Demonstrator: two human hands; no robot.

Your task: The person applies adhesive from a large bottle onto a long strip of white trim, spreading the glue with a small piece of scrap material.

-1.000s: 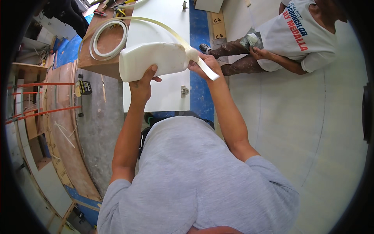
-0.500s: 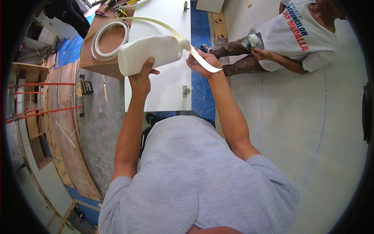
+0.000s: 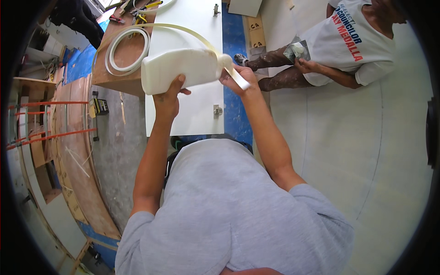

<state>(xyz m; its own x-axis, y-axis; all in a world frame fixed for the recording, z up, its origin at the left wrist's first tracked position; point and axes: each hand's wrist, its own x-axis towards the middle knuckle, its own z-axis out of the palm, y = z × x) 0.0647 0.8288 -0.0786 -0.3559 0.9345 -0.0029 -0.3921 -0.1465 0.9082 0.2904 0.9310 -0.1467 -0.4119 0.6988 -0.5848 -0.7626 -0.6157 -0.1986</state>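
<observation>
A white plastic bottle is tilted on its side above a white panel, its neck end toward the right. My left hand is closed around its lower side, the thumb lying over the near face. At the neck my right hand pinches a thin pale edging strip. The strip arches over the bottle from the left, and its short loose end hangs over my right palm and wrist. My right fingertips are partly hidden behind the strip and the bottle's neck.
A coil of white strip rests on a brown wooden box, near hand tools. Metal hinges sit on the panel. At right stands another person holding a dark sheet with white paste. An orange-railed ladder is at left.
The bottle and both hands have shifted slightly downward, with the neck end a little farther right. The strip's loose end has swung left and now hangs shorter over my right wrist.
</observation>
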